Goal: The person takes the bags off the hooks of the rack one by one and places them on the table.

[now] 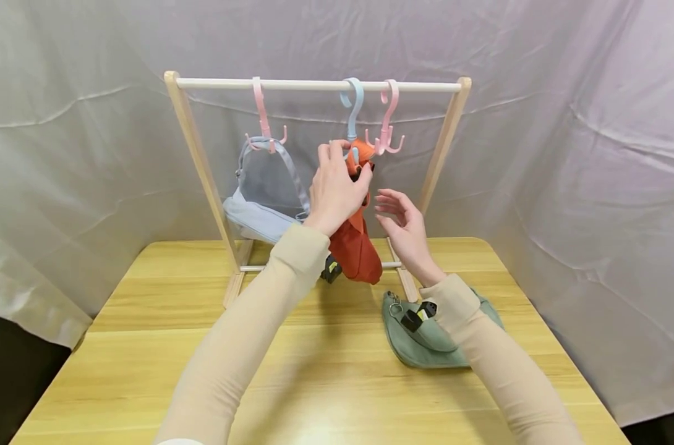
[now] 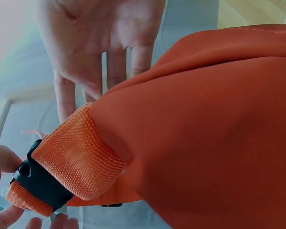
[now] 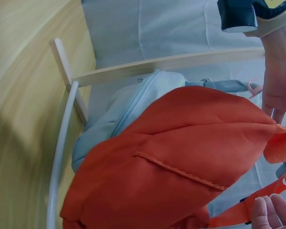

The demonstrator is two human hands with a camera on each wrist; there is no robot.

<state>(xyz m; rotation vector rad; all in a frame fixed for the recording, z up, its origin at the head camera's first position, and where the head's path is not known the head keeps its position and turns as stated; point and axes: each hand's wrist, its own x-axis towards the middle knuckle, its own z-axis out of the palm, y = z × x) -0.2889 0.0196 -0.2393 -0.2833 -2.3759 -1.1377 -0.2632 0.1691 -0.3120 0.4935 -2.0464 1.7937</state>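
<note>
An orange bag [image 1: 358, 246] hangs below a blue hook [image 1: 354, 108] on the white rod of a small wooden rack [image 1: 200, 161]. My left hand [image 1: 337, 185] pinches the bag's orange strap and black buckle [image 2: 38, 183] up at that hook. My right hand [image 1: 400, 217] hovers just right of the bag, fingers relaxed and apart, holding nothing. The left wrist view fills with orange bag [image 2: 205, 133], with the right hand's open palm [image 2: 100, 43] behind it. In the right wrist view the orange bag [image 3: 181, 157] covers part of a grey-blue bag [image 3: 133, 109].
The grey-blue bag [image 1: 267, 198] hangs from a pink hook [image 1: 261, 114] at the rack's left. Another pink hook [image 1: 389, 120] hangs bare at the right. A green bag [image 1: 426, 343] lies on the wooden table [image 1: 148, 346] under my right forearm. Pale cloth backs the scene.
</note>
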